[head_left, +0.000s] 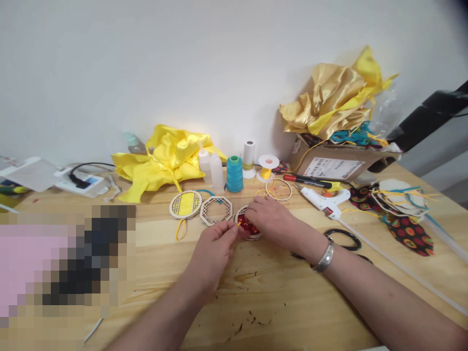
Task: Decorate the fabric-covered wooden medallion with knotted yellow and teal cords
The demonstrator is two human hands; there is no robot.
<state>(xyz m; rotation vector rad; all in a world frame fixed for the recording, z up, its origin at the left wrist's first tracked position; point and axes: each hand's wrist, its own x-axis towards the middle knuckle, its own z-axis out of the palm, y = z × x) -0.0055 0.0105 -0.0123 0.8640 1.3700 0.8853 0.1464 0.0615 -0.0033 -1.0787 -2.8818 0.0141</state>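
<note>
My left hand point(219, 241) is closed in a pinch on a thin yellow cord point(239, 224), whose short end shows at the fingertips. Just right of it, my right hand point(268, 217) reaches over a round wooden frame with dark red fabric point(253, 230), fingers bent down and pressed together. What those fingertips hold is hidden behind the hand. Left of my hands lie an octagonal lattice frame point(202, 210) and a round lattice frame point(174, 213) backed in yellow, with a yellow cord loop point(179, 230) hanging from it.
Behind stand a teal thread cone point(234, 175), white bottles point(216, 174), a yellow thread spool point(266, 173) and yellow cloth point(164, 161). To the right are a glue gun point(323, 201), scissors point(345, 240), a marker point(307, 182) and a cardboard box point(329, 163) heaped with fabric.
</note>
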